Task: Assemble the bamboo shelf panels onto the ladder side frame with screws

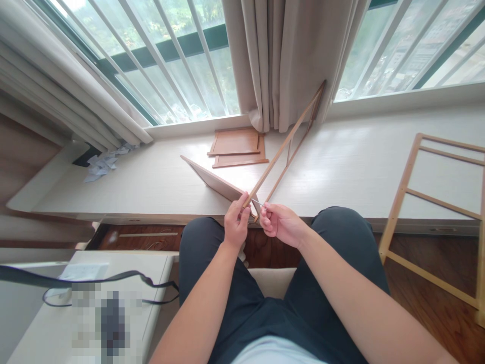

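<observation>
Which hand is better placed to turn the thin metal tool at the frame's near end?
Probably the right hand: it holds the thin metal tool, angled toward the wooden frame. The left hand grips that frame's near end, so seems better suited to steadying.

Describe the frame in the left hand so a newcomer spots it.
Find the white window ledge. At its front, the left hand pinches a slim wooden frame. Unlike the frame at far right, it slants toward the curtain.
</observation>
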{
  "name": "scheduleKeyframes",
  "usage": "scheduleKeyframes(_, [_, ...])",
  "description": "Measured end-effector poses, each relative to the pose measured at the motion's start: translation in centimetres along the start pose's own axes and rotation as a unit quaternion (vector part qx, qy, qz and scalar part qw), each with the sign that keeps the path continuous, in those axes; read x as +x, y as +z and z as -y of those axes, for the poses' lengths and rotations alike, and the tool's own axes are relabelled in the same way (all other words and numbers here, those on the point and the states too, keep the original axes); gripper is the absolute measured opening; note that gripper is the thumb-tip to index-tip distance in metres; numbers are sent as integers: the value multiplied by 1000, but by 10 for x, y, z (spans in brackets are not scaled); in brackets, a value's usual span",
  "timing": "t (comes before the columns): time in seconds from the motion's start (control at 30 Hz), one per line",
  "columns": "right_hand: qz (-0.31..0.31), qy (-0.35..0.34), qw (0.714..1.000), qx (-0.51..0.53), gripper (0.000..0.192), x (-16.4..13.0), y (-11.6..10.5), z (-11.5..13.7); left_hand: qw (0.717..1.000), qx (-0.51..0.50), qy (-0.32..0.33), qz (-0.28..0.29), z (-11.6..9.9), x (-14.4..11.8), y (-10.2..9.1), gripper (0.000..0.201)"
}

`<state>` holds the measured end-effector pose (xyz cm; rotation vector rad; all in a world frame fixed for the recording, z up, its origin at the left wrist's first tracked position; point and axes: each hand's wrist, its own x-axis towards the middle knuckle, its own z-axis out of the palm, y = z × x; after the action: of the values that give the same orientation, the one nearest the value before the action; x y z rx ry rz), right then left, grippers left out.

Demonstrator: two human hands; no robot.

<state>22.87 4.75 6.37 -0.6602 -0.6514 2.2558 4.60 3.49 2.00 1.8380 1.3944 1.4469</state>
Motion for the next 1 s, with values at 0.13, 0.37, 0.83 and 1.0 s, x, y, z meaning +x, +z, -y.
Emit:
scheduleKeyframes(0.13, [-35, -32, 997, -57, 36, 5, -3, -5, 1000, -1, -4, 2, 1, -1, 0, 43])
scheduleKeyframes(0.37, [-148, -236, 902, -330, 21, 7, -12, -15, 1000, -3, -8, 3, 2, -1, -1, 43])
scheduleKeyframes(0.83, [-186, -384, 764, -485, 10, -1, -8, -12, 999, -9, -41, -21, -3, 0, -1, 40])
scheduleKeyframes(1.0, [-192, -392, 766, -472, 12, -2, -8, -12, 998, -21, -51, -20, -4, 0, -1, 41])
